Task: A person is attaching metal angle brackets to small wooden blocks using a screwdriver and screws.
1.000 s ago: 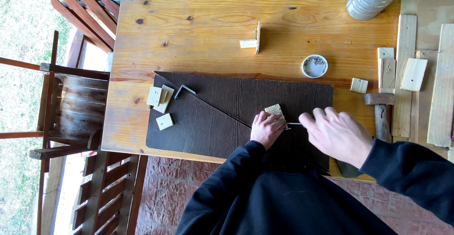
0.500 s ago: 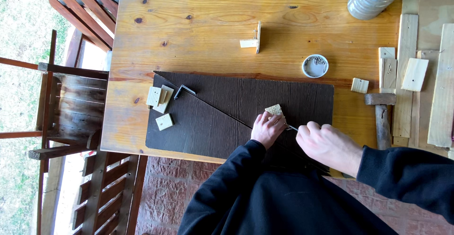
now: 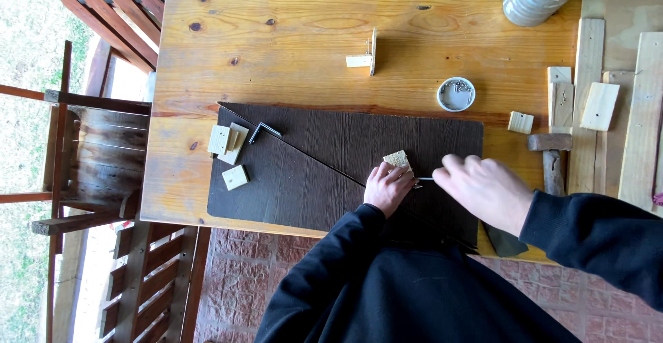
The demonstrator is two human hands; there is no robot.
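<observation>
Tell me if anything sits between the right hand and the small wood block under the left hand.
Nothing visible does. The left hand rests on the wood block on the dark board. The right hand is just beside it, holding a thin metal piece that reaches toward the block. Whether its tip touches the block cannot be told.

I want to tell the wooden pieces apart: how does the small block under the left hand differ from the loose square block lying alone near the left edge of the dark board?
The held block is gripped by the left hand; the loose block lies untouched. The held block sits mid-board and looks rough-textured; the loose block looks smooth. Both are small, pale wood.
</observation>
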